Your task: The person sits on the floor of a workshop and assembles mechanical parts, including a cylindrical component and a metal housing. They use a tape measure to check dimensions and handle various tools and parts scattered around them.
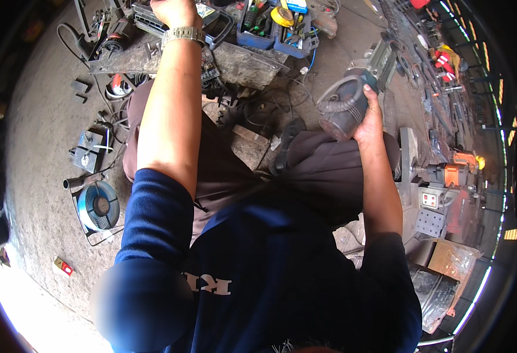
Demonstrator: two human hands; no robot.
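Observation:
My right hand (371,120) is wrapped round a power tool (352,97) with a grey, rounded motor housing and a dark green and metal front part. A ribbed grey loop runs along the tool's left side. I hold it above my right knee, its metal end pointing away from me; its exact kind does not show. My left arm, with a metal wristwatch, stretches far forward. At the upper edge, my left hand (176,13) is over a grey slatted case (148,19); the frame cuts off its fingers, so its grip is hidden.
Ahead stand an open blue toolbox (255,39) with hand tools and a yellow tape roll (282,16). A worn board (241,66) lies before it. Cables cross the floor. At left are a blue reel (98,205) and black box (88,154); at right, an orange machine (447,175).

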